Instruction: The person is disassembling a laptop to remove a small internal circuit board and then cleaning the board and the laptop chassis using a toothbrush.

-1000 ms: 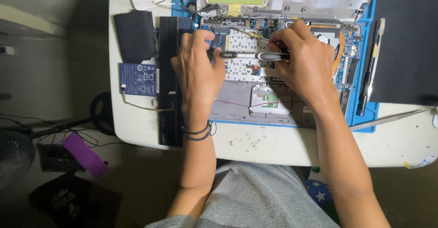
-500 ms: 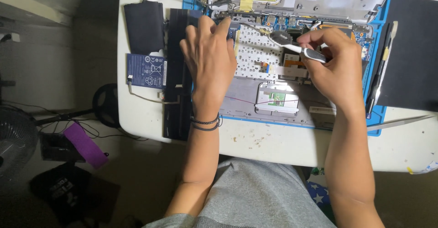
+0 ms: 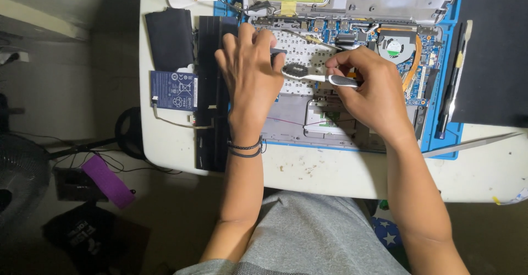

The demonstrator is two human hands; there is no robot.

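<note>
In the head view, the left hand [image 3: 250,77] rests flat with fingers spread on the white underside of the keyboard in the opened grey laptop chassis [image 3: 330,77], holding nothing. The right hand [image 3: 371,91] has its fingers closed around the grey-and-white handle of a toothbrush [image 3: 316,76], whose bristled head lies just beside the left thumb. A black rectangular battery pack [image 3: 212,88] lies on the white counter [image 3: 330,170] at the left.
</note>
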